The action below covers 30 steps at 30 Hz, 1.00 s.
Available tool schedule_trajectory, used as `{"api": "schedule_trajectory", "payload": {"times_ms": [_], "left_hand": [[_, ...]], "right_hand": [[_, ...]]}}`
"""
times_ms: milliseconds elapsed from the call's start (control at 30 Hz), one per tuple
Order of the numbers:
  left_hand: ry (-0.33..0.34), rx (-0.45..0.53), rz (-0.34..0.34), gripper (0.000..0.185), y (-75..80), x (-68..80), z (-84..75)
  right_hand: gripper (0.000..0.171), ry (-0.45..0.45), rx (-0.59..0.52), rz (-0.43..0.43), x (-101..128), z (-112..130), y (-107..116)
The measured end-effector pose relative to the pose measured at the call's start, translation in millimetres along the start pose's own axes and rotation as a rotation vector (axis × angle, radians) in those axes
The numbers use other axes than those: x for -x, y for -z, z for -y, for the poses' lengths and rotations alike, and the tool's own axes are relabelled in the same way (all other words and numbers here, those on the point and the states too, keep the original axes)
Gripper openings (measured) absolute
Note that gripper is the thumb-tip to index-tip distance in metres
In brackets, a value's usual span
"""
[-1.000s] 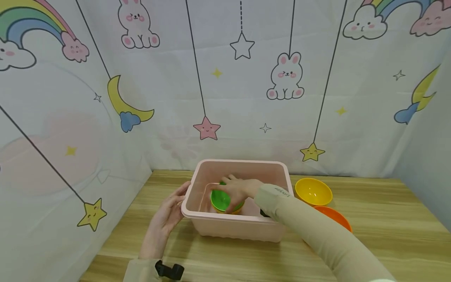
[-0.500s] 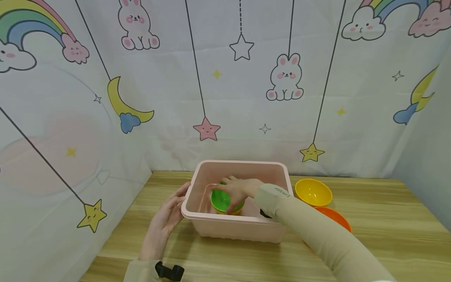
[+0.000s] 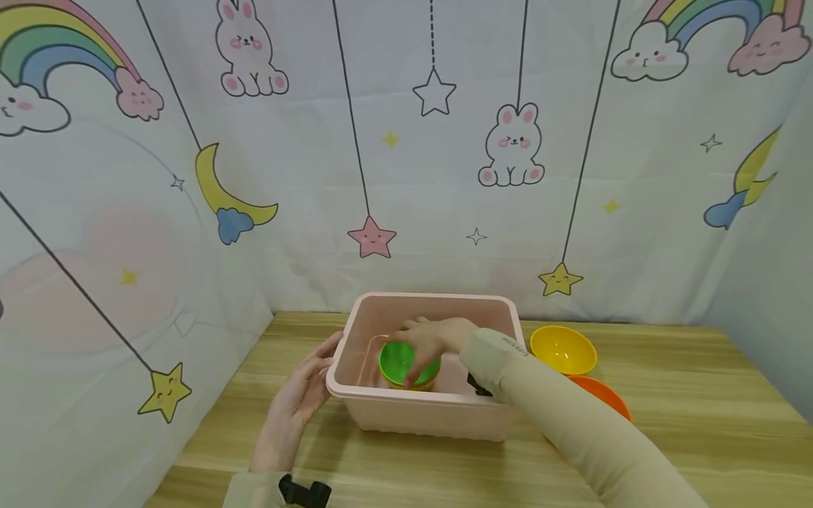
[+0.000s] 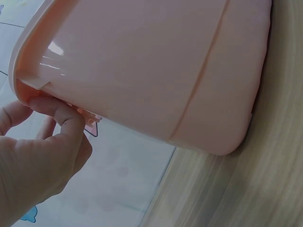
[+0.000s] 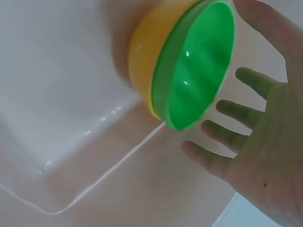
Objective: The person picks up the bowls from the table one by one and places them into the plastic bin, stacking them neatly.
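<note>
A pink plastic storage bin [image 3: 438, 416] stands on the table. Inside, a green bowl [image 3: 396, 363] is nested in a yellow-orange bowl [image 5: 142, 56], near the bin's left half. My right hand [image 3: 438, 342] reaches over the bowls with fingers spread. In the right wrist view, its fingertips [image 5: 246, 75] are just off the green bowl's rim and hold nothing. At the bin's left end, my left hand [image 3: 301, 388] grips the rim; the left wrist view shows its thumb and curled fingers [image 4: 57, 111] at the lip.
To the bin's right sit a yellow bowl [image 3: 564, 351] and an orange bowl [image 3: 603, 395], the latter partly hidden by my right sleeve [image 3: 565, 416]. A printed cloth [image 3: 432, 183] hangs behind the wooden table [image 3: 699, 409].
My right hand has lifted slightly away from the green bowl's rim. The left hand keeps its place on the bin. The head view has shifted slightly.
</note>
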<state>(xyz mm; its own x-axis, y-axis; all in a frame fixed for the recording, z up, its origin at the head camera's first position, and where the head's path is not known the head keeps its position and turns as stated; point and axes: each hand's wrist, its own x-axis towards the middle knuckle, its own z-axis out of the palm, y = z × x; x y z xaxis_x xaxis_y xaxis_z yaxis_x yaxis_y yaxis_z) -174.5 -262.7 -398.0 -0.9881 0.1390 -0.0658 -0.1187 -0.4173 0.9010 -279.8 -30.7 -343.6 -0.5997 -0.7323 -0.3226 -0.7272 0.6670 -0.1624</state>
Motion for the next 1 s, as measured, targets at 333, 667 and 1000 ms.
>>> {"api": "schedule_trajectory", "payload": {"times_ms": [333,667,1000], "left_hand": [[-0.015,-0.004,0.013,0.045,-0.4,-0.4,1.5],[-0.013,-0.007,0.019,0.046,0.4,0.5,3.2],[-0.03,-0.023,0.063,0.046,1.2,0.3,1.7]], "right_hand": [[0.083,-0.041,-0.029,0.032,13.5,0.1,12.3],[0.078,-0.015,-0.002,0.021,25.0,-0.1,24.0],[0.067,0.01,0.02,0.018,44.6,-1.6,36.7]]}}
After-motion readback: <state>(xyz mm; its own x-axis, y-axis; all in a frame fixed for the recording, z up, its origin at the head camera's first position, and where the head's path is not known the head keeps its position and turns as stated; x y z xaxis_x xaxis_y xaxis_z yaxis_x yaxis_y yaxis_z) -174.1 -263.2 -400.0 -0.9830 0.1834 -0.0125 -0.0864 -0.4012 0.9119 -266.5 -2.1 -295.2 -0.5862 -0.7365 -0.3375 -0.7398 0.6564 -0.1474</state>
